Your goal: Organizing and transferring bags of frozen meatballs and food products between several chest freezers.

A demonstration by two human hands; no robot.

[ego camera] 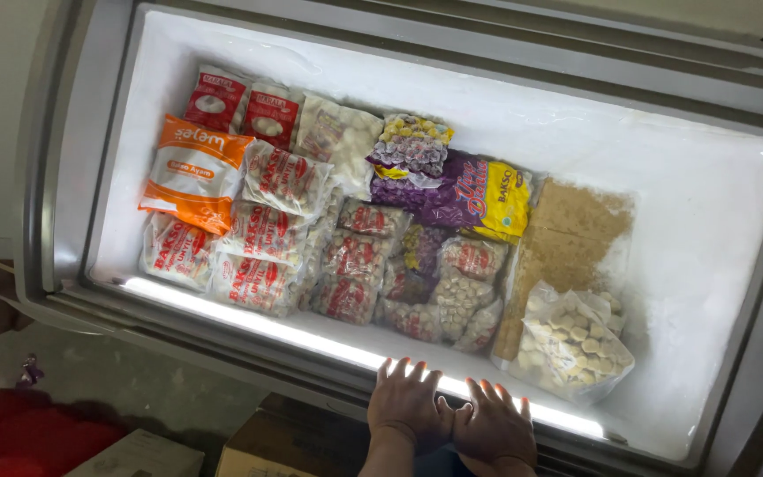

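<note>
Both of my hands rest flat on the lit front rim of an open chest freezer (222,311). My left hand (408,402) and my right hand (494,424) lie side by side, fingers spread, holding nothing. Just beyond them sits a clear bag of pale frozen balls (571,344). Further in lie several red-and-white frozen food packs (262,234), an orange pack (194,172), a purple and yellow pack (474,199) and a flat brown slab (567,238).
Frosted white walls (708,203) line the freezer. The grey lid frame (64,150) runs along the left side. Below the freezer sit cardboard boxes (262,450) and a red cloth (11,433) on the floor.
</note>
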